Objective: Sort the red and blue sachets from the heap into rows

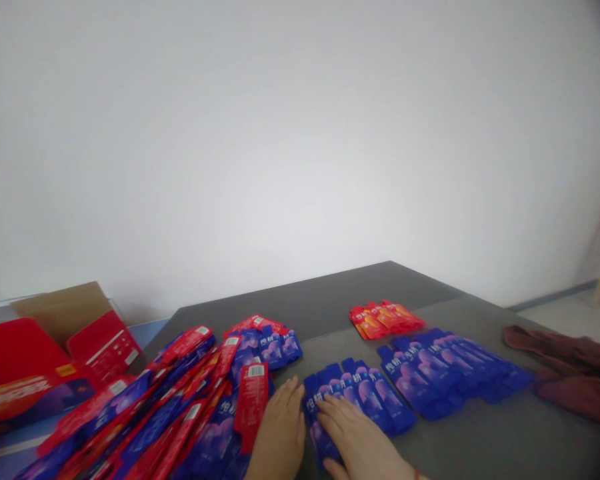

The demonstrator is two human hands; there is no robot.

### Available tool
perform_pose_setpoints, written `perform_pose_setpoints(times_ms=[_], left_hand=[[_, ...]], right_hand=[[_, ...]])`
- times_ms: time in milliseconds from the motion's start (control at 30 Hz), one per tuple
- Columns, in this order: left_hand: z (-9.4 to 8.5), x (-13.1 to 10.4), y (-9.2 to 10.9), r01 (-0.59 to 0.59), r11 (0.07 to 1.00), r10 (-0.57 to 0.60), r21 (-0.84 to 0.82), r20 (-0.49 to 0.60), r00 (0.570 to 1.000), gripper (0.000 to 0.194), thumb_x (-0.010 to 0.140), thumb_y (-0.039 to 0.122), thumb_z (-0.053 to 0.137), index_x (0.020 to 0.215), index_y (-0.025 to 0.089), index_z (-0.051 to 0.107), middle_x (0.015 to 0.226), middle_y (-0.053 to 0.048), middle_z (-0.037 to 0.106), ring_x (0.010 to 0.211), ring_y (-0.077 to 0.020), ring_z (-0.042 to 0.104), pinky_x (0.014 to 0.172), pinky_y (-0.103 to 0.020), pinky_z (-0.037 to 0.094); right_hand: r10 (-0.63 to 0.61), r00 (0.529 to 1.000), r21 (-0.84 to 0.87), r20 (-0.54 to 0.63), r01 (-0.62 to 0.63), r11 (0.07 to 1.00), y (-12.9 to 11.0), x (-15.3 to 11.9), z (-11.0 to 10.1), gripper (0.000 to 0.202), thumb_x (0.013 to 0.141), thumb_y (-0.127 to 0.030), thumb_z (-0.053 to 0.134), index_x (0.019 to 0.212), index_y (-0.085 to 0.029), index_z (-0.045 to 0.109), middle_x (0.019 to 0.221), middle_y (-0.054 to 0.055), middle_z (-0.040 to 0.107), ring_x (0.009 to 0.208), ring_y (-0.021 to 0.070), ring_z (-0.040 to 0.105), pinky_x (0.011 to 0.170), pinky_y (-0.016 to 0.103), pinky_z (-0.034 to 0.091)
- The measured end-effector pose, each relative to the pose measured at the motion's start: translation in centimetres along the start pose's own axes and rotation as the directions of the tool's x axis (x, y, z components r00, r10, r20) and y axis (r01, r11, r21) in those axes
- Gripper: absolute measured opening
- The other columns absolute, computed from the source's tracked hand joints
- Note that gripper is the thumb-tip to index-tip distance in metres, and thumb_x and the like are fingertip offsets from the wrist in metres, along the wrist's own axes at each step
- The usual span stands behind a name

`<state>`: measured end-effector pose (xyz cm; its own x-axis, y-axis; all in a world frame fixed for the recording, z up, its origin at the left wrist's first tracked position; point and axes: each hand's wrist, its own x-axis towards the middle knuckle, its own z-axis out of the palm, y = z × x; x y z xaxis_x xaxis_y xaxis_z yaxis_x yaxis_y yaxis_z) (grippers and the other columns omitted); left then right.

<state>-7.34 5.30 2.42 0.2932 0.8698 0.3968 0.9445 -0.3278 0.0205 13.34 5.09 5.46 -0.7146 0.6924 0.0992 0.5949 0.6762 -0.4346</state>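
Observation:
My left hand [281, 427] rests at the left edge of a fanned row of blue packets [365, 390], its fingers stretched out and holding nothing I can see. Flat on the leftmost packets of that row lies my right hand [355, 437], fingers apart. The packets overlap, with white lettering and purple shapes on their fronts. A red packet [253, 400] with a white barcode label lies just left of my left hand, over other blue ones.
A large heap of mixed red and blue packets [155, 407] spreads at the left, beside an open red carton [100, 347]. Another blue row [445, 367] and an orange-red group [384, 319] lie on the grey table [325, 303]. A brown cloth [570, 370] is at the right.

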Motion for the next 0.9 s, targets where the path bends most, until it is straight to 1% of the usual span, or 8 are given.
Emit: perform_pose_setpoints(times_ms=[100, 200, 333, 500, 600, 733, 833, 900], left_hand=[[-2.9, -0.1, -1.8, 0.187, 0.968, -0.179, 0.166, -0.064, 0.982, 0.041, 0.085, 0.022, 0.045, 0.122, 0.012, 0.059, 0.131, -0.016, 0.057, 0.121, -0.0295, 0.052, 0.101, -0.047, 0.042], [-4.3, -0.5, -2.2, 0.292, 0.909, -0.295, 0.297, -0.036, 0.955, 0.049, 0.083, 0.029, 0.051, 0.127, 0.007, 0.054, 0.129, -0.021, 0.057, 0.118, -0.0335, 0.053, 0.099, -0.051, 0.039], [-4.0, -1.1, -1.6, 0.307, 0.871, -0.331, 0.384, -0.004, 0.944, 0.051, 0.082, 0.022, 0.051, 0.130, 0.006, 0.050, 0.132, -0.021, 0.053, 0.116, -0.0319, 0.053, 0.097, -0.047, 0.039], [-3.2, -1.1, -1.6, 0.280, 0.892, -0.292, 0.356, -0.020, 0.956, 0.058, 0.075, 0.001, 0.042, 0.132, 0.006, 0.047, 0.134, -0.017, 0.053, 0.117, -0.0254, 0.053, 0.098, -0.036, 0.042], [-3.5, -0.8, -1.8, 0.279, 0.916, -0.297, 0.287, 0.020, 0.955, 0.059, 0.076, -0.001, 0.037, 0.134, 0.007, 0.045, 0.134, -0.014, 0.054, 0.118, -0.0224, 0.053, 0.095, -0.030, 0.044], [-4.4, -0.8, -2.7, 0.384, 0.916, -0.396, 0.116, 0.103, 0.913, 0.055, 0.081, 0.000, 0.030, 0.131, 0.012, 0.048, 0.122, -0.013, 0.063, 0.111, -0.0196, 0.059, 0.089, -0.028, 0.047], [-5.2, -0.7, -3.6, 0.456, 0.868, -0.445, -0.194, 0.100, 0.890, 0.045, 0.087, 0.010, 0.030, 0.125, 0.015, 0.053, 0.116, -0.012, 0.066, 0.108, -0.0198, 0.061, 0.094, -0.031, 0.043], [-5.4, -0.4, -4.0, 0.438, 0.764, -0.433, -0.474, 0.126, 0.892, 0.037, 0.088, 0.022, 0.036, 0.116, 0.017, 0.058, 0.110, -0.009, 0.068, 0.104, -0.0209, 0.062, 0.092, -0.031, 0.043]], right_hand=[[0.020, 0.998, 0.009, 0.053, -0.020, 1.000, -0.5, 0.0, -0.9, 0.064, 0.084, -0.040, 0.056, 0.139, -0.010, 0.044, 0.148, 0.014, 0.034, 0.138, 0.0297, 0.028, 0.115, 0.046, 0.020], [0.029, 0.996, 0.013, 0.090, -0.030, 0.999, -1.3, 0.0, -2.0, 0.067, 0.083, -0.042, 0.057, 0.140, -0.010, 0.043, 0.149, 0.015, 0.033, 0.139, 0.0312, 0.025, 0.116, 0.049, 0.014], [0.005, 1.000, 0.011, -0.016, -0.005, 1.000, -2.3, 0.2, -2.4, 0.057, 0.084, -0.038, 0.056, 0.135, -0.013, 0.050, 0.146, 0.013, 0.041, 0.138, 0.0292, 0.028, 0.116, 0.048, 0.011], [-0.059, 0.980, 0.025, -0.188, 0.065, 0.998, -2.9, 2.0, -1.3, 0.043, 0.083, -0.026, 0.055, 0.126, -0.020, 0.056, 0.134, 0.007, 0.053, 0.125, 0.0225, 0.045, 0.112, 0.040, 0.026], [-0.065, 0.967, 0.063, -0.245, 0.083, 0.995, -3.2, 3.9, -1.1, 0.047, 0.081, -0.019, 0.052, 0.129, -0.018, 0.053, 0.134, 0.008, 0.053, 0.123, 0.0225, 0.046, 0.107, 0.037, 0.033], [0.020, 0.953, 0.217, -0.301, 0.048, 0.975, -3.8, 6.8, -0.9, 0.057, 0.077, -0.012, 0.051, 0.134, -0.008, 0.046, 0.135, 0.015, 0.051, 0.127, 0.0234, 0.044, 0.108, 0.035, 0.033], [0.144, 0.927, 0.425, -0.347, 0.019, 0.905, -3.8, 9.0, -0.5, 0.063, 0.073, -0.012, 0.058, 0.134, -0.008, 0.044, 0.136, 0.018, 0.048, 0.129, 0.0250, 0.042, 0.108, 0.037, 0.033], [0.231, 0.931, 0.622, -0.282, -0.006, 0.783, -3.3, 10.2, -0.3, 0.056, 0.069, -0.015, 0.064, 0.123, -0.013, 0.051, 0.124, 0.014, 0.058, 0.117, 0.0262, 0.053, 0.098, 0.039, 0.042]])
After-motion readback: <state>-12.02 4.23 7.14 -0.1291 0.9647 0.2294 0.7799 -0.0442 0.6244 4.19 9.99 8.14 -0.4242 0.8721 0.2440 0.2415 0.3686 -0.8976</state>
